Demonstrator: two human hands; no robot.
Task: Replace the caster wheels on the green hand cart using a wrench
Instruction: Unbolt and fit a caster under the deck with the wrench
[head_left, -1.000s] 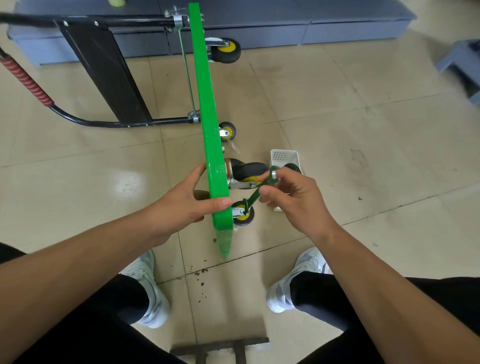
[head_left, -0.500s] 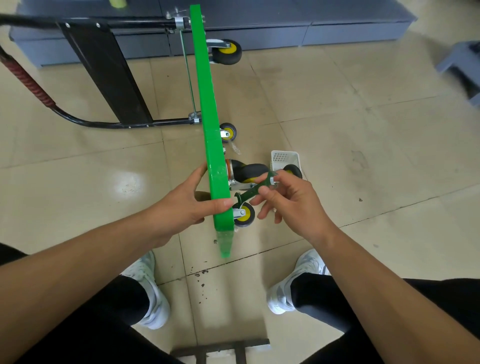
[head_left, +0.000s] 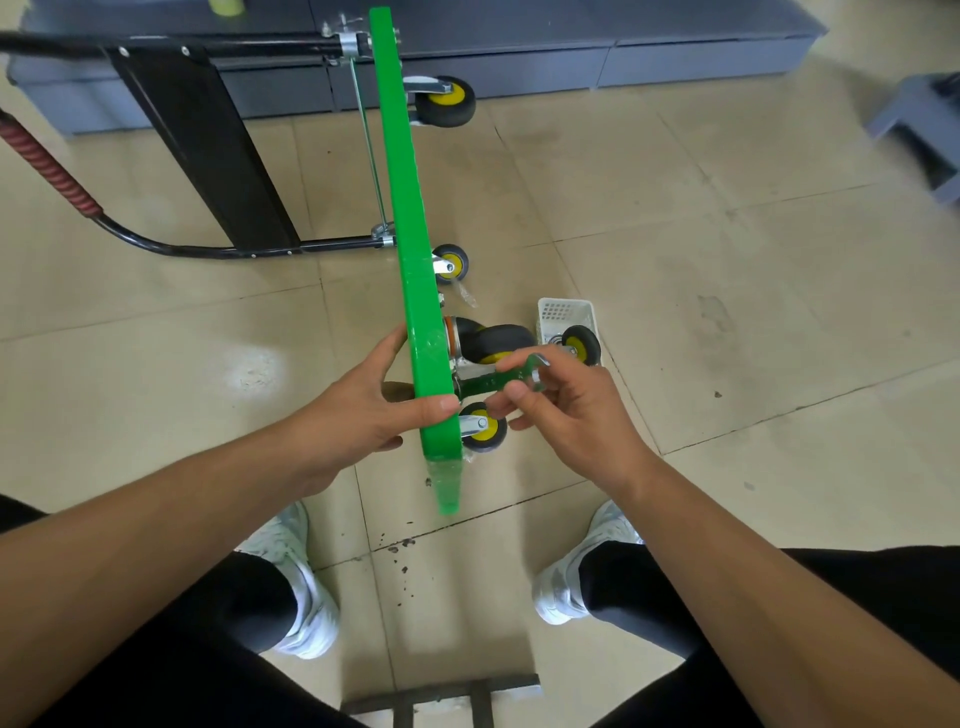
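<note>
Head view: cart on edge, wrench at caster

Green hand cart (head_left: 410, 260) stands on edge on the floor. The left hand (head_left: 363, 410) grips its near end, thumb across. Right hand (head_left: 576, 410) pinches the wrench (head_left: 488, 382) beside the small caster wheel (head_left: 483, 428).

Single head view, looking steeply down, close over hands, floor.

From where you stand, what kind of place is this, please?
Probably an indoor workroom or storeroom: glossy beige floor tiles, a long low grey cabinet at the far side, and a green hand cart tipped on its side on the floor.
</note>
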